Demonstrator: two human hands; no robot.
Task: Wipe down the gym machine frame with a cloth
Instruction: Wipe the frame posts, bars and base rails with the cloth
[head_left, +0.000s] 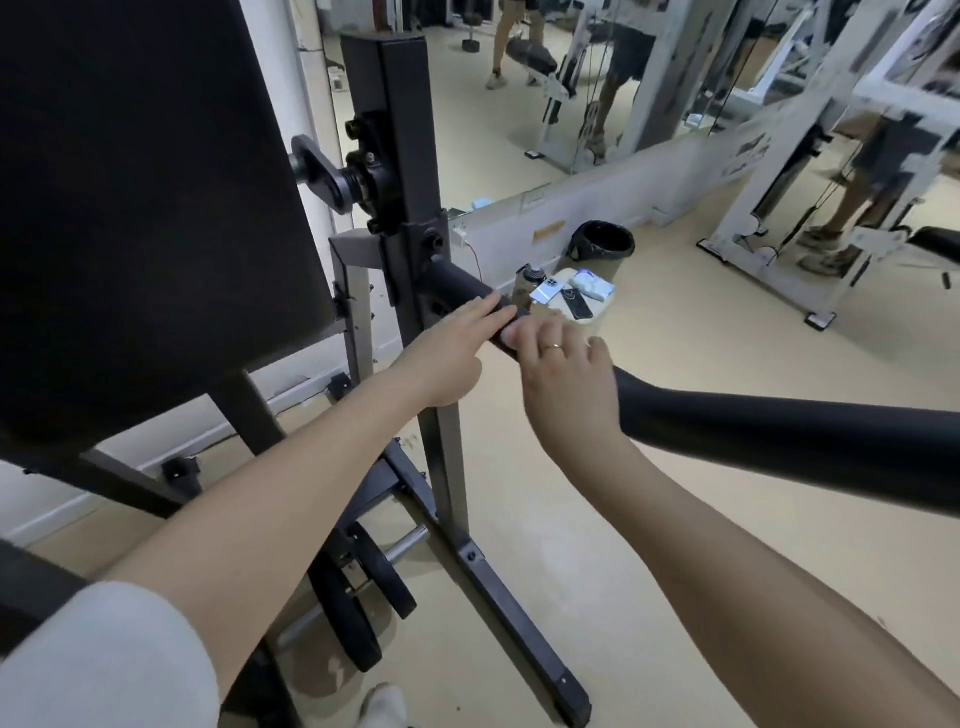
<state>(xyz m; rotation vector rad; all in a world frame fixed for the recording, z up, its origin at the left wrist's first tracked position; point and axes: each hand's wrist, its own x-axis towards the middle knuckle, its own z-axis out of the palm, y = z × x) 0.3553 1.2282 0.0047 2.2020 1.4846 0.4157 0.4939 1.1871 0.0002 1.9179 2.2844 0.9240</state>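
Your left hand (457, 353) lies flat-fingered along the padded handle bar (457, 288); your right hand (563, 374) curls over it beside, open floor (649, 519) below.

The beige floor (597, 545) carries the machine's dark base rail (514, 623), a black bin (602, 244), and two phones (563, 301) near the wall.

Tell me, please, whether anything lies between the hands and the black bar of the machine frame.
Nothing visible does. The left hand and right hand both already rest on the black bar, meeting beside the upright post. No cloth shows in either hand.
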